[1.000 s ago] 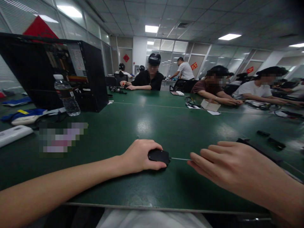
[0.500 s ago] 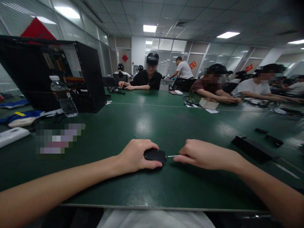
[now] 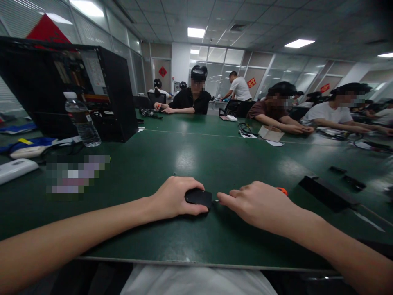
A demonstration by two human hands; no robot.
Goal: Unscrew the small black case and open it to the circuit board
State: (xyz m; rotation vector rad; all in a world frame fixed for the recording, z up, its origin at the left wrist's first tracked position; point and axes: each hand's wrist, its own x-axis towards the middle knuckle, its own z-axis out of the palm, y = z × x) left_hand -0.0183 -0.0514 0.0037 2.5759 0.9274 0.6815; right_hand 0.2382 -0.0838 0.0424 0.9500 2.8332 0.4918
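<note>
A small flat black case (image 3: 200, 198) with tiny screw heads near its edges lies near the front of the green table. My left hand (image 3: 178, 196) is closed around its left end, thumb on the near side and fingers over the far side. Just right of the case, my right hand (image 3: 258, 203) is closed on a screwdriver. The tool's orange handle end (image 3: 281, 191) shows behind the hand, and only a short bit of shaft peeks out by the index fingertip; the rest is hidden. Whether its tip touches the case, I cannot tell.
On the left stand an opened black computer case (image 3: 113, 94) and a water bottle (image 3: 81, 121). A long black box (image 3: 327, 194) and smaller black pieces lie on the right. Across the green table (image 3: 172, 159) sit several people, with cables and a small carton (image 3: 270, 134).
My right hand has turned and its index finger now stretches forward along the shaft, covering most of it. The orange handle end has come into view. My left hand keeps hold of the case.
</note>
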